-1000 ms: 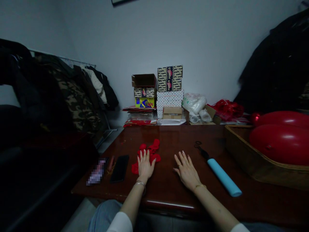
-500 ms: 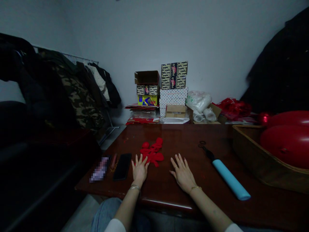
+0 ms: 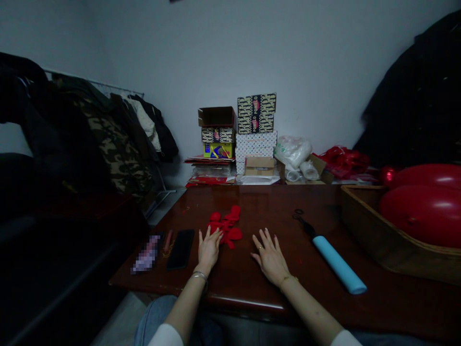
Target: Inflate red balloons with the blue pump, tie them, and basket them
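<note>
My left hand [image 3: 208,251] is at the near edge of a small pile of limp red balloons [image 3: 230,229]. Its fingers are extended and overlap the pile in view; whether they touch it I cannot tell. My right hand [image 3: 271,259] lies open on the brown table [image 3: 245,283], fingers spread, with nothing in it. To its right is a light-blue tube with a black tapered end, which looks like a balloon pump [image 3: 338,263]. Dark loops like scissor handles [image 3: 298,214] show just beyond that black end.
Left of my left hand lie a black phone [image 3: 180,249], a reddish stick-like item [image 3: 168,239] and a blurred-out item [image 3: 147,254]. A wicker basket [image 3: 370,235] with inflated red balloons [image 3: 421,211] stands at right. Stacked boxes [image 3: 255,144] rise behind the table.
My left hand has tilted and its fingers have drawn closer together over the edge of the balloon pile. My right hand stays about where it was. The view has shifted slightly.
</note>
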`<control>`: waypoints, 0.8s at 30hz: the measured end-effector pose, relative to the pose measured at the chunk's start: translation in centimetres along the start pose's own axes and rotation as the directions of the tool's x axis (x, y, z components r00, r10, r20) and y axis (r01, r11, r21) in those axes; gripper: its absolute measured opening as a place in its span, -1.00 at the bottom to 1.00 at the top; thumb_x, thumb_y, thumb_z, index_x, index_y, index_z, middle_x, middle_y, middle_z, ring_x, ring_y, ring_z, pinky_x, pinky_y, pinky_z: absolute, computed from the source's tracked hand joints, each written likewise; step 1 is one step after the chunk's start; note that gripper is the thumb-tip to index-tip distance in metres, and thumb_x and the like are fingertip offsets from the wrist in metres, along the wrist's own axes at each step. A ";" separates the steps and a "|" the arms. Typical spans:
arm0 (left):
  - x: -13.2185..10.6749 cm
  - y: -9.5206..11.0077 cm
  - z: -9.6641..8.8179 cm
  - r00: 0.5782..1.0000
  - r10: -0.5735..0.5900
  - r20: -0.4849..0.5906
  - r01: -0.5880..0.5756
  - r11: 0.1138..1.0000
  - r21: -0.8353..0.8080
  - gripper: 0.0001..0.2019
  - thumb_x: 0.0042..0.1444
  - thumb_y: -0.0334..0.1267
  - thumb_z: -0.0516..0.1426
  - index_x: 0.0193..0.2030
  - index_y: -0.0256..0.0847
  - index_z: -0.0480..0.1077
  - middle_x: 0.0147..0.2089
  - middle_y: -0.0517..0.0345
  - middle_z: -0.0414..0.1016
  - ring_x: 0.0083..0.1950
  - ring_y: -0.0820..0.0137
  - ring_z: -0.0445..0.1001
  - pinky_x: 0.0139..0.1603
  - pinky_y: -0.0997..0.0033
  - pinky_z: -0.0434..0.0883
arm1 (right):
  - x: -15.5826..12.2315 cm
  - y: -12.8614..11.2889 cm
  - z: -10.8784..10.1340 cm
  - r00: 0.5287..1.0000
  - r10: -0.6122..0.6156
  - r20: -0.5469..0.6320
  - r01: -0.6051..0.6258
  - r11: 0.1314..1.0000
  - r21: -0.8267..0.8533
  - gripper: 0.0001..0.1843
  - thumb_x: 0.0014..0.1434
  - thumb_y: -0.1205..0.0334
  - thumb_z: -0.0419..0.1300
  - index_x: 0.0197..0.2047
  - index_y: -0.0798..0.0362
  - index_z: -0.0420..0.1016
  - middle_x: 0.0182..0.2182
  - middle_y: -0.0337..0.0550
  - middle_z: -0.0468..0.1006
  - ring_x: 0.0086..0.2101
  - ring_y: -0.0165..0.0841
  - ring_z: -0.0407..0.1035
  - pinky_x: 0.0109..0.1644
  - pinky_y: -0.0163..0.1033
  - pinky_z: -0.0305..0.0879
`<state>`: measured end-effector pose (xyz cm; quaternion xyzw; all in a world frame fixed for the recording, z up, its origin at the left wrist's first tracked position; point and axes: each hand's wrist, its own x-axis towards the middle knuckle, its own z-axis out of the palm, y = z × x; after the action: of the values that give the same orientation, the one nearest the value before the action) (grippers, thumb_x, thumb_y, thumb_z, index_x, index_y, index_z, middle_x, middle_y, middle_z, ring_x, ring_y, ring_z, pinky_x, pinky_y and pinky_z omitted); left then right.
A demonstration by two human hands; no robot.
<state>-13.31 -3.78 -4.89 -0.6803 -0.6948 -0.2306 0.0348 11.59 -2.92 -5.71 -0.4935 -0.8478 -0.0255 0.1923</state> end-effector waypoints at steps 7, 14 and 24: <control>0.8 2.5 -0.8 0.982 0.178 0.057 -0.169 0.977 -0.126 -0.64 0.29 -0.14 -0.13 0.06 -0.08 0.38 0.19 0.18 0.34 0.36 0.25 0.00 0.34 -0.07 -0.23 | 0.0 -0.2 -0.1 0.996 0.086 0.006 -0.086 0.996 0.036 -0.43 0.21 0.01 0.00 0.26 -0.06 0.10 0.31 -0.01 -0.04 0.30 -0.13 -0.34 0.27 0.23 -0.31; 0.6 4.9 -2.1 0.929 0.341 0.145 -0.308 0.928 -0.212 -0.65 0.29 -0.11 -0.14 0.02 -0.04 0.40 0.22 0.21 0.30 0.38 0.28 -0.09 0.34 -0.07 -0.24 | -0.1 -0.1 -0.2 0.991 0.129 0.047 -0.132 0.988 0.075 -0.41 0.18 0.04 0.05 0.26 -0.14 0.08 0.32 -0.09 -0.05 0.31 -0.16 -0.35 0.26 0.26 -0.33; 0.2 3.4 -1.7 0.834 0.468 0.293 -0.456 0.883 -0.113 -0.71 0.19 -0.27 0.01 -0.02 0.06 0.44 0.25 0.22 0.27 0.40 0.27 -0.16 0.31 -0.09 -0.42 | -1.1 1.6 -0.6 0.991 0.127 0.034 -0.128 0.991 0.030 -0.43 0.16 0.06 0.05 0.23 0.00 0.17 0.30 -0.02 0.00 0.30 -0.15 -0.35 0.27 0.23 -0.40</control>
<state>-10.50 -4.36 -2.34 -0.8562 -0.5019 -0.1183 -0.0337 13.65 -3.15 -5.76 -0.5440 -0.8178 0.0085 0.1878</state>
